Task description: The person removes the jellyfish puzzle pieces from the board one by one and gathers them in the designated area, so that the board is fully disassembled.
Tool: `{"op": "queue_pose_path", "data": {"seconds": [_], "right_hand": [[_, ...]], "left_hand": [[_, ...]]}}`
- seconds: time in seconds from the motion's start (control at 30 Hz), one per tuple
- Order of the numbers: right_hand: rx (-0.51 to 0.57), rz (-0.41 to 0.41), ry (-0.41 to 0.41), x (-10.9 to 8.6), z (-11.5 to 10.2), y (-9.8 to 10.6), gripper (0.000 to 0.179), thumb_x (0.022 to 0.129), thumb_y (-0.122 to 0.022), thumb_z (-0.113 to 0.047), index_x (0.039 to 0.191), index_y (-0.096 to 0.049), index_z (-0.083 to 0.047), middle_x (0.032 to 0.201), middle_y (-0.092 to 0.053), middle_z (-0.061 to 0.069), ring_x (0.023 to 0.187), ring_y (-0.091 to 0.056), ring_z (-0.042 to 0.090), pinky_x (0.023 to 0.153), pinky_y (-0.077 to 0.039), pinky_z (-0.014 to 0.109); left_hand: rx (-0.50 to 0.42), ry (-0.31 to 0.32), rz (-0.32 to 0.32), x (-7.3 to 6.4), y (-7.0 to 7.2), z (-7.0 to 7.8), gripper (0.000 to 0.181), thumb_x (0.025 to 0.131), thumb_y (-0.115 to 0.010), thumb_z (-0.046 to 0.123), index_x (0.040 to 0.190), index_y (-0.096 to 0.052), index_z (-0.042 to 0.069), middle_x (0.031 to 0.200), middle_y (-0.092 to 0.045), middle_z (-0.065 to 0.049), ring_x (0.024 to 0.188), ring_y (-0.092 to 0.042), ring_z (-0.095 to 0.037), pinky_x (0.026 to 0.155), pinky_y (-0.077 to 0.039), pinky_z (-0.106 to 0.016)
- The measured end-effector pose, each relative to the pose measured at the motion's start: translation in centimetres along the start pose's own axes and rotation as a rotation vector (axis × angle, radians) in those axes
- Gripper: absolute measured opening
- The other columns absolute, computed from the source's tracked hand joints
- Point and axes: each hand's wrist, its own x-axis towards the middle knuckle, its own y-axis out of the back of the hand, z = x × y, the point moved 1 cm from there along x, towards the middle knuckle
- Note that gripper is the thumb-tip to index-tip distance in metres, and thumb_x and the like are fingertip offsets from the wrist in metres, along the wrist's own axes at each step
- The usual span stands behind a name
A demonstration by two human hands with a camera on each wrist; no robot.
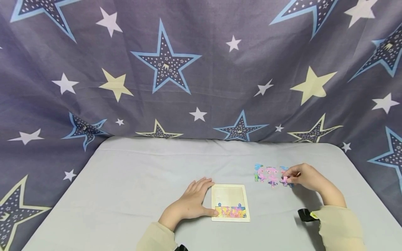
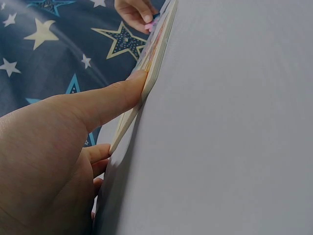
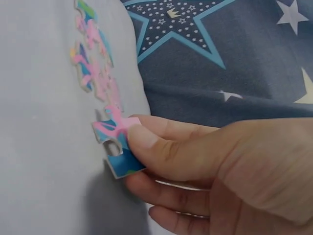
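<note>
My left hand (image 1: 191, 202) is spread at the left side of a shallow puzzle tray (image 1: 230, 220). Its thumb presses on the lower left rim, and the fingertips touch near the upper left corner. A row of joined puzzle pieces (image 1: 232, 212) fills the tray's near part; bare wood shows beyond it. Off to the right, my right hand (image 1: 309, 179) pinches a blue and pink puzzle piece (image 3: 120, 152) between thumb and fingers. In the right wrist view the piece is tilted, its far side hidden by the thumb.
Several loose pink and blue puzzle pieces (image 1: 267, 174) lie on the grey cloth-covered table (image 1: 141, 174), just left of the right hand. A dark curtain (image 1: 201, 69) with stars hangs behind the table's far edge.
</note>
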Motion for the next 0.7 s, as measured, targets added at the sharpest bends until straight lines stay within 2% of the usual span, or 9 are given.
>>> {"op": "queue_pose_path", "data": {"seconds": [0.13,0.3,0.43,0.7], "right_hand": [[-0.006,0.006,-0.025,0.21,0.39,-0.27,0.009,0.087,-0.071,0.000,0.095,-0.074,0.003,0.079,-0.067,0.004,0.066,-0.054,0.014,0.056,-0.046,0.027],[-0.057,0.008,-0.071,0.55,0.66,-0.43,0.008,0.087,-0.073,-0.006,0.093,-0.074,0.000,0.081,-0.065,0.002,0.073,-0.051,0.015,0.064,-0.045,0.031],[-0.061,0.013,-0.088,0.63,0.67,-0.43,0.008,0.088,-0.073,-0.006,0.094,-0.073,0.000,0.082,-0.064,0.003,0.074,-0.050,0.017,0.066,-0.045,0.033],[-0.039,0.048,-0.052,0.68,-0.01,-0.66,0.009,0.087,-0.071,0.000,0.096,-0.071,0.002,0.077,-0.059,-0.001,0.073,-0.051,0.016,0.062,-0.043,0.028]], "left_hand": [[-0.002,0.000,0.000,-0.03,0.05,0.04,0.100,0.077,-0.073,0.061,0.152,-0.032,0.011,0.161,-0.025,-0.007,0.151,-0.012,-0.027,0.121,-0.002,-0.052],[0.000,0.001,-0.001,-0.02,0.08,0.08,0.100,0.077,-0.073,0.061,0.152,-0.032,0.011,0.161,-0.025,-0.007,0.151,-0.012,-0.027,0.121,-0.002,-0.053],[0.001,0.003,-0.003,-0.02,0.15,0.14,0.100,0.077,-0.072,0.062,0.152,-0.032,0.011,0.161,-0.025,-0.007,0.151,-0.012,-0.027,0.121,-0.002,-0.053],[0.003,-0.003,-0.001,0.03,0.02,-0.01,0.100,0.077,-0.073,0.062,0.152,-0.032,0.011,0.161,-0.025,-0.007,0.151,-0.012,-0.028,0.121,-0.002,-0.053]]}}
